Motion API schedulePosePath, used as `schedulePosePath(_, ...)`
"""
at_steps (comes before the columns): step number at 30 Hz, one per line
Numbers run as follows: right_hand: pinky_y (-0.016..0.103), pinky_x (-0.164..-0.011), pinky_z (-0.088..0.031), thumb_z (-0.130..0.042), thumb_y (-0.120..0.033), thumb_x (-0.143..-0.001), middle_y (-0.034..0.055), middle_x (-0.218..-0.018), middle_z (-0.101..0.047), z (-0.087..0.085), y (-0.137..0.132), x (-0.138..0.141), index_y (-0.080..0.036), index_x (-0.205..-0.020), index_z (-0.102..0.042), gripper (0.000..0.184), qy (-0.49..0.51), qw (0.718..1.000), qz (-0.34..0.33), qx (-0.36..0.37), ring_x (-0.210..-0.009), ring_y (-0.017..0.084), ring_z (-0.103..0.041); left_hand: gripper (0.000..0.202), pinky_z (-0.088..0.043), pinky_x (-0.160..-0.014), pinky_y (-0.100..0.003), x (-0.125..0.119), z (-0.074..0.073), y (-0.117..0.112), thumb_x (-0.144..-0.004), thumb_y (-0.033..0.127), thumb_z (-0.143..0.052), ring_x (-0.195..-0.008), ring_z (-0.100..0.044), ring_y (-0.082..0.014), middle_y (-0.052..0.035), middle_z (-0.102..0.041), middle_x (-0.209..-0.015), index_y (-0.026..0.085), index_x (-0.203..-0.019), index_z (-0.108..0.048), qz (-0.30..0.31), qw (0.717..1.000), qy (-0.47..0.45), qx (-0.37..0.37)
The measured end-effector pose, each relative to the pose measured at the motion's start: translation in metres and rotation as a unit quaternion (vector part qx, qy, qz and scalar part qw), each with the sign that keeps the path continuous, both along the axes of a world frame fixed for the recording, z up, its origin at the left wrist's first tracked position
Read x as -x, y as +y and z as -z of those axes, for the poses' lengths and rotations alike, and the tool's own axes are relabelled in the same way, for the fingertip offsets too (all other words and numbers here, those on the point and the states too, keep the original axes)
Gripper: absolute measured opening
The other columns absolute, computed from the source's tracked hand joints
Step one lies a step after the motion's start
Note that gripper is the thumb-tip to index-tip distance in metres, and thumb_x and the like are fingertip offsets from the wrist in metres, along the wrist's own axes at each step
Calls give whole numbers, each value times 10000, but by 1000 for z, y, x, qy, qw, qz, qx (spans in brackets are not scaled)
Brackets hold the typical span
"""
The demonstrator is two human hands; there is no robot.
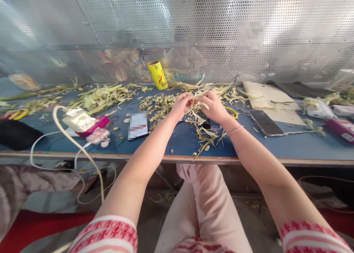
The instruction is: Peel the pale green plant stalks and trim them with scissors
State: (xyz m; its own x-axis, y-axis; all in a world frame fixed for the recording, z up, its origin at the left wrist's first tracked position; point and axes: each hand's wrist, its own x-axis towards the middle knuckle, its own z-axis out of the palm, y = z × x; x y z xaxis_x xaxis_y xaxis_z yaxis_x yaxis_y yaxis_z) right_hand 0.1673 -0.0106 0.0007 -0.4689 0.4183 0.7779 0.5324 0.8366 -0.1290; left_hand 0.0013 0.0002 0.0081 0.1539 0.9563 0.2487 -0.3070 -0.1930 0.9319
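Note:
My left hand [183, 104] and my right hand [211, 104] meet over the blue table, fingertips pinched close together. Between them is a thin, pale dried plant strip [194, 100], partly covered by the fingers. A loose pile of curled, yellow-green plant shreds [156, 106] lies around and under both hands. Long strips [203, 135] trail towards the table's front edge. Just right of my right hand shows a yellow loop [231, 112], perhaps a scissor handle, mostly hidden. A small black object [206, 125] lies below the hands.
A yellow tube [158, 75] leans near the perforated metal panel [215, 31]. Phones lie left [138, 125] and right [266, 123]. A white cable [80, 146] loops over the front edge by a magenta-and-white device [92, 127]. Cardboard [265, 94] and another plant heap [102, 98] flank the work.

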Motion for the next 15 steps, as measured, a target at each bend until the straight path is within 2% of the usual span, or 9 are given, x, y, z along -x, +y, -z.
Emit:
schedulePosePath(3,366,-792,-475,-464,-165,-869,78,-939,-514,3,-5,10,-208,-1030,-568,196,-61,997,-51,7,-873,200,-516,175,-392,-555,-153,-2,0,-1,-773,101,-578,-518,-499,-25,58,-510,-565,149,-627,-493,-9,1000,-11,2)
schedulePosePath(6,365,-825,-471,-423,-184,-905,84,-949,-535,4,-9,19,-198,-983,-554,153,-51,995,-82,18,-894,196,-526,188,-346,-510,-151,-3,2,1,-775,72,-553,-498,-466,-22,58,-493,-547,145,-613,-494,-10,1000,-16,1)
schedulePosePath(11,354,-804,-467,-420,-105,-853,88,-931,-515,8,-6,19,-180,-969,-549,189,-25,998,-46,31,-865,193,-511,169,-367,-541,-150,-3,5,6,-781,62,-535,-521,-484,-26,54,-515,-567,144,-634,-517,6,999,-36,2)
schedulePosePath(15,343,-804,-461,-423,-112,-843,89,-940,-520,8,-5,15,-175,-983,-560,207,-33,997,-56,31,-866,189,-513,157,-382,-558,-158,-1,6,5,-780,64,-544,-523,-488,-31,55,-520,-566,146,-647,-525,13,999,-39,9)
